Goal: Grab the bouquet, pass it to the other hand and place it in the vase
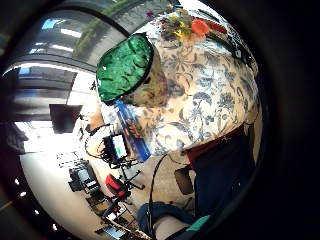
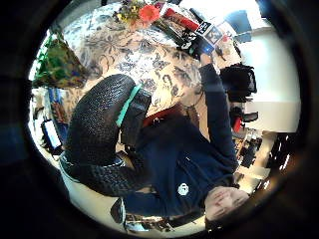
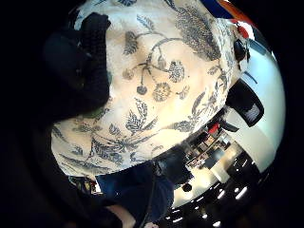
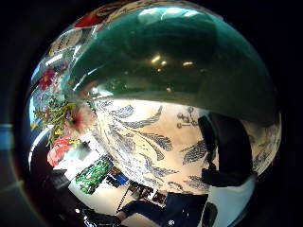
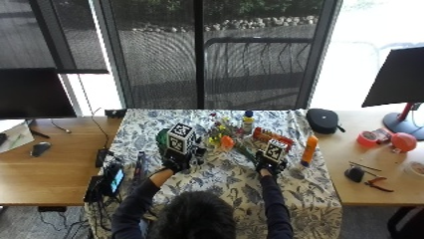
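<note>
Bouquet (image 5: 222,138) lies on the floral-clothed surface (image 5: 225,179), between and just beyond both hands. Right hand (image 5: 271,162) rests fingers-down on the cloth, empty; left hand (image 5: 177,160) beside the green vase (image 5: 162,137), finger state indeterminate. Recommend grasping the stems, not the blooms.

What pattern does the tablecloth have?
The tablecloth is white with a blue-grey floral leaf print, seen best in the outside view.
</note>
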A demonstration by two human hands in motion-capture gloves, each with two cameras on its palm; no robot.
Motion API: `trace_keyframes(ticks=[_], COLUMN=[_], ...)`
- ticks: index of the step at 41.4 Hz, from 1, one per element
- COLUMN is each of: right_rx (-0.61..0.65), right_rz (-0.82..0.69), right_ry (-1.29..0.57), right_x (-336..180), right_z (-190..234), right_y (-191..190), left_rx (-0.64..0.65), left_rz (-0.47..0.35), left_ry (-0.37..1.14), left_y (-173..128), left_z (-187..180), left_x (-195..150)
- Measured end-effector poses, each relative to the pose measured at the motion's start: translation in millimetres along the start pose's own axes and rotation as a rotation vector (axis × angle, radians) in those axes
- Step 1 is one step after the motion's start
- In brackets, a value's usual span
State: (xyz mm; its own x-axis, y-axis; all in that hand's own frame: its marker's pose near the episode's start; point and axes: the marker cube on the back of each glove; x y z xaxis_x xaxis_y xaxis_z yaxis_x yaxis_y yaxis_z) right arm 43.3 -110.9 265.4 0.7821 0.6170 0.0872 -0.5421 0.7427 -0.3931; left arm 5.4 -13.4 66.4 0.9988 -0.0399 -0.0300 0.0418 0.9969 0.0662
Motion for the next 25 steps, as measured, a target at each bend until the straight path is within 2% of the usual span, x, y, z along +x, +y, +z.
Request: trace_keyframes(ticks=[10,15,21,25], right_rx=[0.003,0.086,0.098,0.110], right_rz=[0.058,0.036,0.131,0.138], right_ry=[0.033,-0.015,-0.084,-0.123], right_x=[-5,-7,3,6], right_z=[0,-1,5,6], right_y=[6,2,0,0], left_rx=[0.007,0.013,0.013,0.013], left_rz=[0.001,-0.003,-0.003,-0.005], left_ry=[-0.003,-0.006,-0.003,-0.001], left_y=[1,2,1,2], left_z=[-2,-3,-3,-5], left_x=[0,-2,-3,-2])
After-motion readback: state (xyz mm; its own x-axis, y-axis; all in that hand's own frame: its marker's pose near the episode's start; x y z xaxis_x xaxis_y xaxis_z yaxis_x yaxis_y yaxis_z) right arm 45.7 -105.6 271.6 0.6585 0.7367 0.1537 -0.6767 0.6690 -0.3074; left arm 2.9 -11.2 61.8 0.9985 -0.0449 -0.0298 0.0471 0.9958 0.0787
